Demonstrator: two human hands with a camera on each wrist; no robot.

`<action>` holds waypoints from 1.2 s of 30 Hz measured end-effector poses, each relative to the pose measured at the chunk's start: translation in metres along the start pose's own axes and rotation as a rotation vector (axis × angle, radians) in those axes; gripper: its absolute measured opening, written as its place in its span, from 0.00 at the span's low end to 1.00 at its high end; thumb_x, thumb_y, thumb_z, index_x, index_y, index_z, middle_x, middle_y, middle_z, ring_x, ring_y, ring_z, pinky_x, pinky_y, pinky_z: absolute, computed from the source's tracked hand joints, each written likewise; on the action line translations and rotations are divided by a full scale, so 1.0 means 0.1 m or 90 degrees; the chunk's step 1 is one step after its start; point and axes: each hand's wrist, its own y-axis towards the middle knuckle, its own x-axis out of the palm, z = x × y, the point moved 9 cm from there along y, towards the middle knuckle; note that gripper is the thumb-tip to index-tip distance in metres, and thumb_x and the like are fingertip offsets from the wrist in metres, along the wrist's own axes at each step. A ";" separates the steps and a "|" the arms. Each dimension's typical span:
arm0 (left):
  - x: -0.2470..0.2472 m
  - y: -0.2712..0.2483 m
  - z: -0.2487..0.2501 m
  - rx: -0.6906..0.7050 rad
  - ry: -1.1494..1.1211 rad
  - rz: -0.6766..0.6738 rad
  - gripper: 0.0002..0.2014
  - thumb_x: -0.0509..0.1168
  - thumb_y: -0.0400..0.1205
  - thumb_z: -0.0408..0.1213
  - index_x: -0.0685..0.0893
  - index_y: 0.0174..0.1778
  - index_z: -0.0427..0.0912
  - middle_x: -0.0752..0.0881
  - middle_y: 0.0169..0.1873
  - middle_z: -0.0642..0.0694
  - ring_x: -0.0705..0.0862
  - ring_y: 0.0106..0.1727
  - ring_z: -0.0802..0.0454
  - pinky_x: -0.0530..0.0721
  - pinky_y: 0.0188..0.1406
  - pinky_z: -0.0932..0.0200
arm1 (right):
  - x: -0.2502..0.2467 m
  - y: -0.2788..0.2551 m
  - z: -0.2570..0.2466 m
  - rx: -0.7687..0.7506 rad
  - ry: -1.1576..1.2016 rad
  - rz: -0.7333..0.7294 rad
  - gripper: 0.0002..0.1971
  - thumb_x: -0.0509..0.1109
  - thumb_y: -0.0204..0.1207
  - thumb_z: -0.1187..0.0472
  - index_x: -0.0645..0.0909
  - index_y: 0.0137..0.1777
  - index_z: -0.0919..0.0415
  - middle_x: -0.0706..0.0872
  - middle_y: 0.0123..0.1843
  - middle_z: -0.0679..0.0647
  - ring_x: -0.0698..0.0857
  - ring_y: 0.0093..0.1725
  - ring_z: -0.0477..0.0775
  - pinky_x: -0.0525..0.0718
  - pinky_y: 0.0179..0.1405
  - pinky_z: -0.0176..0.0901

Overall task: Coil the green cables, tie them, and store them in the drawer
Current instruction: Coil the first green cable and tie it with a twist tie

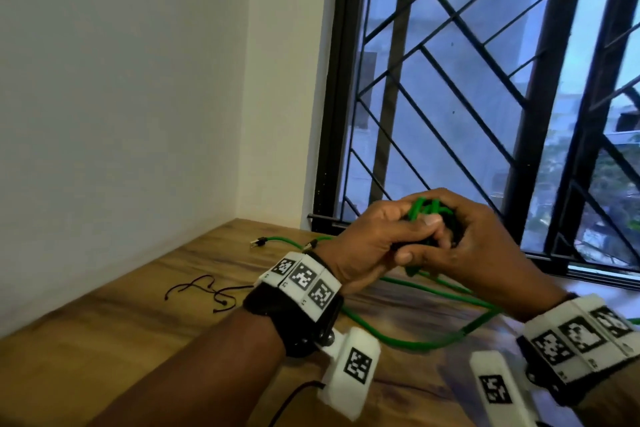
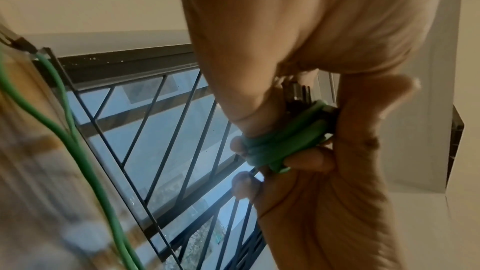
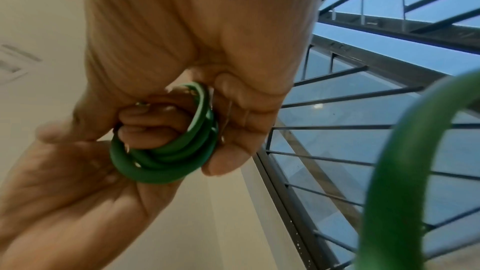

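Gripping the green cable coil (image 1: 424, 210) above the surface (image 1: 104, 329), I am curling both hands around its tight loops: my left hand (image 1: 367, 250) is clasping one side and my right hand (image 1: 485, 246) the other, fingers overlapping. Loose green cable (image 1: 433, 343) is trailing from the coil down onto the wood, looping under my wrists, with a plug end (image 1: 258, 242) lying near the wall corner. Thin black ties (image 1: 204, 291) are lying left of my hands. Behind the coil, a barred window (image 1: 485, 80) is filling the background.
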 end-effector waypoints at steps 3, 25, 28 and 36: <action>-0.02 -0.03 0.09 0.014 -0.081 0.016 0.12 0.58 0.88 0.35 0.82 0.42 0.39 0.84 0.41 0.42 0.82 0.38 0.51 0.84 0.34 0.62 | 0.04 0.00 0.11 0.044 0.065 -0.024 0.28 0.93 0.54 0.50 0.85 0.50 0.58 0.87 0.34 0.52 0.87 0.33 0.54 0.90 0.35 0.46; -0.33 -0.13 0.29 0.186 0.241 0.381 0.22 0.72 0.85 0.43 0.83 0.25 0.38 0.83 0.20 0.42 0.82 0.20 0.49 0.82 0.23 0.58 | 0.34 -0.09 0.27 0.127 0.015 -0.046 0.18 0.79 0.77 0.72 0.73 0.58 0.61 0.80 0.40 0.54 0.83 0.29 0.50 0.88 0.26 0.49; -0.26 -0.15 0.32 0.217 0.296 0.383 0.22 0.70 0.87 0.45 0.85 0.27 0.39 0.84 0.22 0.44 0.84 0.22 0.49 0.84 0.26 0.55 | 0.31 -0.07 0.28 0.115 -0.033 -0.057 0.19 0.77 0.78 0.72 0.72 0.61 0.61 0.80 0.44 0.57 0.84 0.33 0.48 0.86 0.28 0.39; -0.22 -0.15 0.44 0.242 0.292 0.377 0.25 0.68 0.88 0.42 0.79 0.23 0.41 0.81 0.23 0.43 0.80 0.28 0.52 0.82 0.38 0.59 | 0.27 -0.07 0.08 0.134 0.097 -0.086 0.25 0.81 0.76 0.66 0.71 0.66 0.62 0.81 0.52 0.63 0.84 0.31 0.46 0.85 0.24 0.48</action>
